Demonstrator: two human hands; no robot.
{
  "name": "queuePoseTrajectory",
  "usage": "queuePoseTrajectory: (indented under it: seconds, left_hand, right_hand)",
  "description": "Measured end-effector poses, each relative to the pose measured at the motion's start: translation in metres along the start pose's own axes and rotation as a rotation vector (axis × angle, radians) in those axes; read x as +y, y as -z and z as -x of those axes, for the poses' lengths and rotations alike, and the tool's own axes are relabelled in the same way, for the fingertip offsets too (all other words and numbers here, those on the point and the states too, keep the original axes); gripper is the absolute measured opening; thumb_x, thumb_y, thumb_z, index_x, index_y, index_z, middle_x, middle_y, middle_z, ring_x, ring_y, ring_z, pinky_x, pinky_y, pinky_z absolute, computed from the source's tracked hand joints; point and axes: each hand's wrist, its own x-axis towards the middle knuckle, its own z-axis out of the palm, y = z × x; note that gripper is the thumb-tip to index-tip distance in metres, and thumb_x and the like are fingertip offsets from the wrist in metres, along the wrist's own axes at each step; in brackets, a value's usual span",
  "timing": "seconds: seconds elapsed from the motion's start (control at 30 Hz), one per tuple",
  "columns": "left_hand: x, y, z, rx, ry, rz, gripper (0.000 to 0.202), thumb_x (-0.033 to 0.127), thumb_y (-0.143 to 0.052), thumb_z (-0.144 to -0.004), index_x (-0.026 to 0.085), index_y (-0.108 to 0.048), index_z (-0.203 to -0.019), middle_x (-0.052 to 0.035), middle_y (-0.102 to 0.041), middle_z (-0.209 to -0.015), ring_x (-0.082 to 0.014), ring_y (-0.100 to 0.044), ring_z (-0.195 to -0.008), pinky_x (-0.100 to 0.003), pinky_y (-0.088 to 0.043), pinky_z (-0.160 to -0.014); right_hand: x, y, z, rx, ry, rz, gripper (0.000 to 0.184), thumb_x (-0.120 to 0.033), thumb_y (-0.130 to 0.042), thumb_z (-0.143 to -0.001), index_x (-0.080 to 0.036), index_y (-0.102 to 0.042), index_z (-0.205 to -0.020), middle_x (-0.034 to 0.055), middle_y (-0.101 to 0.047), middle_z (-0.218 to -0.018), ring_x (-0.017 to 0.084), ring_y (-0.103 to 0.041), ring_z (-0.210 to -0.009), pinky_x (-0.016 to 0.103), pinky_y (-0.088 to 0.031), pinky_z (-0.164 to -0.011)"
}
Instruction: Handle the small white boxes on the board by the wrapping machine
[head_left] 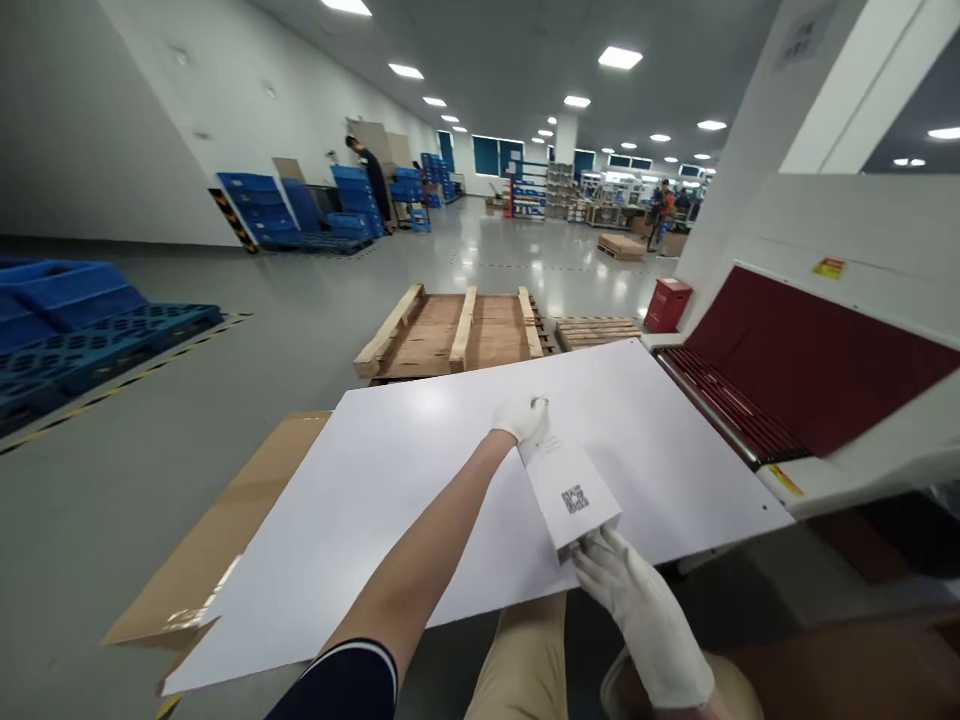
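White tabletop (375, 470): lateral passage available right of the white box (559, 480), up to the roller bed (739, 405); left forearm (439, 535) obstructs left-side access

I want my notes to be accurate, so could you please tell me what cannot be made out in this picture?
All in the head view:
- Box: underside hidden by the box itself.
- Print near the left hand: too small and faint to read.
- Crates: cut off by the left edge.
- Machine: cut off by the right edge.
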Motion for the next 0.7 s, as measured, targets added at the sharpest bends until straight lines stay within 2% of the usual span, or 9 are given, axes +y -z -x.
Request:
queuePoseTrajectory:
  seconds: [0.1, 0.2, 0.23, 0.3, 0.37, 0.4, 0.5, 0.6, 0.7]
  left_hand:
    - [-0.017, -0.014, -0.007, -0.022, -0.013, 0.025, 0.039, 0.039, -0.046, -0.103, 0.021, -0.081, -0.102, -0.0123, -0.082, -0.114, -0.0304, -0.074, -0.107, -0.04, -0.053, -0.094]
    - [-0.031, -0.015, -0.001, -0.047, -0.048, 0.061, 0.045, 0.044, -0.048, -0.101, 0.022, -0.075, -0.129, -0.0115, -0.075, -0.136, -0.0309, -0.067, -0.127, -0.04, -0.048, -0.11]
    - [-0.034, -0.012, 0.002, -0.068, -0.065, 0.074, 0.053, 0.05, -0.055, -0.097, 0.021, -0.069, -0.14, -0.0118, -0.07, -0.145, -0.0318, -0.062, -0.135, -0.041, -0.045, -0.115]
    - [-0.039, -0.004, 0.008, -0.136, -0.103, 0.115, 0.087, 0.064, -0.07, -0.085, 0.019, -0.053, -0.158, -0.0145, -0.057, -0.16, -0.0353, -0.051, -0.148, -0.044, -0.04, -0.123]
    - [-0.042, 0.003, 0.015, -0.192, -0.127, 0.144, 0.112, 0.069, -0.079, -0.073, 0.016, -0.041, -0.164, -0.0183, -0.047, -0.167, -0.0402, -0.043, -0.153, -0.049, -0.038, -0.125]
    - [-0.043, 0.006, 0.018, -0.204, -0.134, 0.148, 0.116, 0.068, -0.081, -0.071, 0.015, -0.039, -0.165, -0.0198, -0.046, -0.166, -0.042, -0.042, -0.152, -0.052, -0.038, -0.125]
    - [-0.043, 0.007, 0.026, -0.189, -0.146, 0.143, 0.108, 0.063, -0.083, -0.068, 0.016, -0.047, -0.158, -0.021, -0.051, -0.161, -0.0442, -0.045, -0.148, -0.055, -0.039, -0.124]
    - [-0.046, 0.003, 0.022, -0.183, -0.152, 0.209, 0.104, 0.065, -0.087, -0.064, 0.018, -0.055, -0.151, -0.021, -0.054, -0.158, -0.0452, -0.047, -0.146, -0.057, -0.04, -0.123]
    - [-0.054, -0.002, 0.006, -0.185, -0.027, 0.523, 0.087, 0.065, -0.085, -0.068, 0.018, -0.066, -0.139, -0.019, -0.064, -0.149, -0.042, -0.054, -0.141, -0.053, -0.044, -0.121]
  right_hand:
    - [-0.017, 0.005, -0.002, 0.179, 0.083, 0.301, 0.063, -0.068, -0.069, -0.092, -0.018, -0.073, -0.13, 0.0188, -0.076, -0.121, 0.038, -0.073, -0.115, 0.064, -0.056, -0.106]
    - [-0.031, -0.001, -0.009, 0.414, 0.38, 0.817, 0.061, -0.064, -0.063, -0.096, -0.019, -0.069, -0.137, 0.0175, -0.069, -0.139, 0.041, -0.064, -0.131, 0.067, -0.048, -0.116]
    - [-0.034, -0.007, -0.015, 0.411, 0.472, 0.952, 0.06, -0.062, -0.059, -0.099, -0.019, -0.066, -0.141, 0.0169, -0.065, -0.145, 0.041, -0.06, -0.137, 0.067, -0.046, -0.117]
    - [-0.038, -0.023, -0.029, 0.322, 0.596, 1.134, 0.058, -0.056, -0.053, -0.104, -0.019, -0.061, -0.147, 0.017, -0.059, -0.153, 0.039, -0.055, -0.143, 0.064, -0.048, -0.116]
    - [-0.038, -0.039, -0.045, 0.229, 0.646, 1.247, 0.056, -0.05, -0.051, -0.107, -0.017, -0.056, -0.152, 0.018, -0.057, -0.155, 0.038, -0.055, -0.143, 0.06, -0.053, -0.112]
    - [-0.036, -0.045, -0.052, 0.194, 0.661, 1.299, 0.055, -0.048, -0.051, -0.107, -0.017, -0.055, -0.152, 0.0186, -0.057, -0.155, 0.038, -0.056, -0.142, 0.059, -0.055, -0.11]
    - [-0.026, -0.052, -0.066, 0.16, 0.745, 1.435, 0.047, -0.04, -0.05, -0.107, -0.015, -0.057, -0.146, 0.0201, -0.06, -0.151, 0.039, -0.059, -0.136, 0.059, -0.057, -0.104]
    - [-0.018, -0.05, -0.071, 0.202, 0.849, 1.5, 0.043, -0.035, -0.05, -0.107, -0.014, -0.058, -0.143, 0.0209, -0.06, -0.149, 0.04, -0.059, -0.134, 0.06, -0.056, -0.103]
    - [-0.014, -0.049, -0.072, 0.224, 0.901, 1.506, 0.042, -0.034, -0.051, -0.106, -0.015, -0.058, -0.143, 0.0205, -0.061, -0.149, 0.039, -0.059, -0.133, 0.059, -0.056, -0.102]
